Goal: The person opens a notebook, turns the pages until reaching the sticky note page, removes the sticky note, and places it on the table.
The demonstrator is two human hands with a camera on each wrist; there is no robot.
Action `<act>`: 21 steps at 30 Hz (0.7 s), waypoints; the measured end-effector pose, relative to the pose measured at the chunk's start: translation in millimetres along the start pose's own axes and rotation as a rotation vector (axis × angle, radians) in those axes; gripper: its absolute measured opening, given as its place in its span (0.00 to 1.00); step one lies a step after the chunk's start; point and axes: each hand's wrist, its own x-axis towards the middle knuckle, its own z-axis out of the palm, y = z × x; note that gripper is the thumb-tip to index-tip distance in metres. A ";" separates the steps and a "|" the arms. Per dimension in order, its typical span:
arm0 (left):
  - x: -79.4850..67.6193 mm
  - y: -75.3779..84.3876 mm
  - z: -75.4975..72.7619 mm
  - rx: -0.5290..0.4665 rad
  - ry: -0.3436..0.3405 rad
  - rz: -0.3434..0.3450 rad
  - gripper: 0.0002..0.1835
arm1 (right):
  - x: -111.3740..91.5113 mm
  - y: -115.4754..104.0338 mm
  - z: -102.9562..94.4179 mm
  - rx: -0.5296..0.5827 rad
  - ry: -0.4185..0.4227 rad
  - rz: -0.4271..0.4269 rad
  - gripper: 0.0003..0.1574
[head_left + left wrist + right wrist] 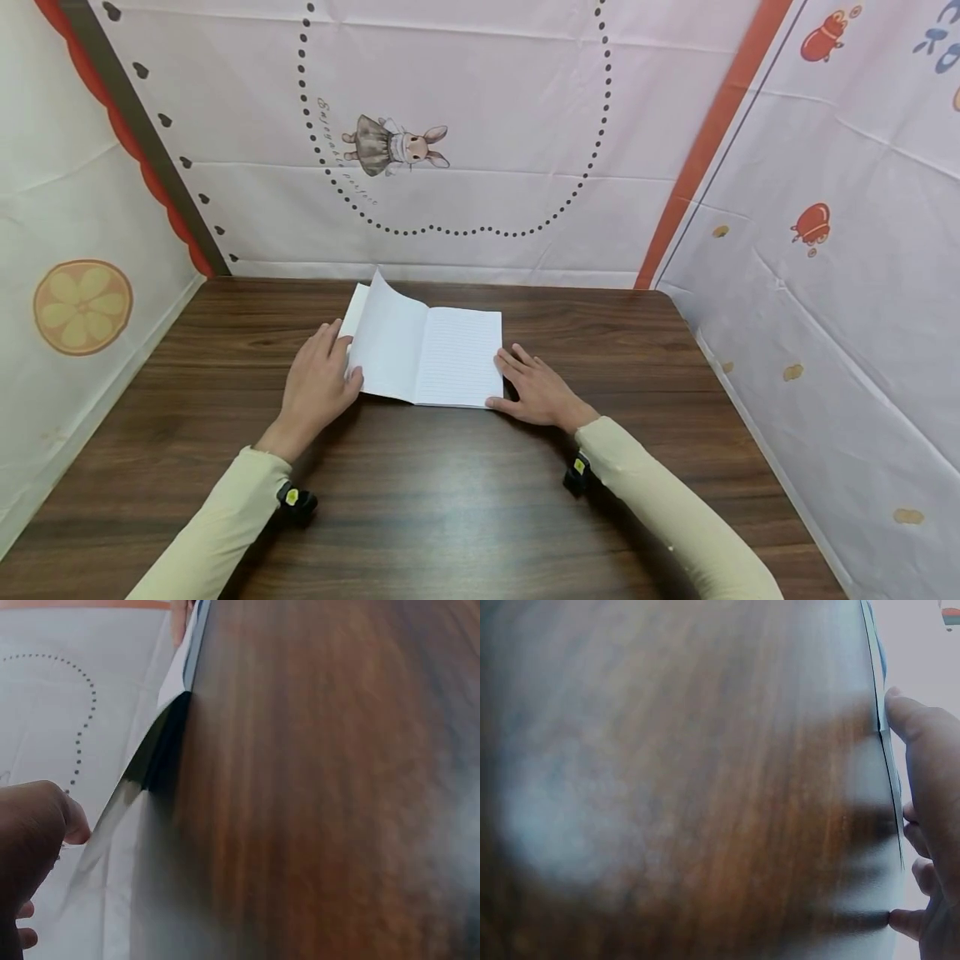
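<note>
An open notebook (460, 358) lies near the far side of the table, its right-hand page ruled with lines. On its left half a blank white leaf (390, 333) stands partly raised, its far corner curling up. At the left edge of the notebook is my left hand (318, 379), thumb touching the raised leaf and fingers extended; the left wrist view shows the thumb (71, 821) at the leaf's edge. My right hand (540, 387) rests at the right edge with fingers spread, fingertips on the page's margin and thumb at the near corner.
A dark wood-grain table (450, 500) carries the notebook. Behind it hangs a white printed cloth (487, 125) with a rabbit figure, and similar printed cloths bound the left and right sides. Small black wrist cameras sit on both sleeves.
</note>
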 end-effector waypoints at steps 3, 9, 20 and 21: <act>-5.0 -3.8 1.6 0.000 -0.028 -0.030 0.25 | -0.5 -0.3 -0.6 0.008 0.001 -0.002 0.55; -12.7 -10.1 5.0 0.017 -0.107 -0.083 0.30 | -0.5 -0.4 -0.6 0.004 -0.003 0.001 0.56; -13.9 -11.3 2.5 0.069 -0.432 -0.105 0.27 | 0.1 -0.7 -1.0 -0.001 -0.001 0.000 0.55; -14.4 -11.6 1.5 0.069 -0.462 -0.104 0.26 | 0.1 -0.5 -1.0 -0.004 -0.003 0.001 0.55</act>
